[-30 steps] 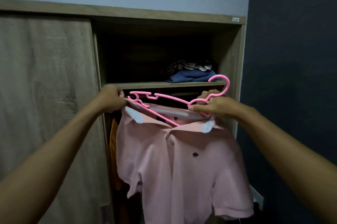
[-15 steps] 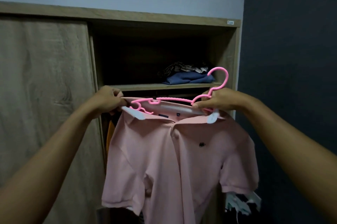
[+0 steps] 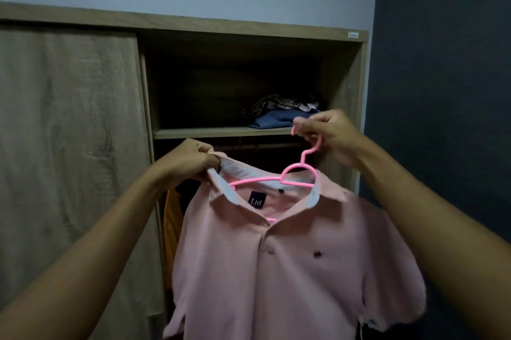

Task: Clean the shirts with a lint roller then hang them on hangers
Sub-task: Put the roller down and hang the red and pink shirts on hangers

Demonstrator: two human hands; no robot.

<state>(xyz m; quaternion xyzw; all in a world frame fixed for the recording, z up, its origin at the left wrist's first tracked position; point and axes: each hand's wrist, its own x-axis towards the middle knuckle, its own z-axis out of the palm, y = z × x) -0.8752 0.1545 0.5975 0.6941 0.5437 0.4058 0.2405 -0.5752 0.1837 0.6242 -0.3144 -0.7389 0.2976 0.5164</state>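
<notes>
Separately, right grip (image 3: pixel 329 138) on hanger (image 3: pixel 257 180) hook, left grip (image 3: pixel 188 162) on shirt (image 3: pixel 290 256) collar.

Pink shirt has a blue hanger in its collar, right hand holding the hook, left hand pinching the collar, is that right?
No, the head view shows the hanger is pink, not blue. The rest stands: it sits in the pink shirt's collar, the right hand holds the hook, the left hand pinches the collar.

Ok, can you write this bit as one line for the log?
step: hanging pink shirt | left hand: pinches collar | right hand: grips pink hanger hook | hanger: inside neck | status: not hung
</notes>
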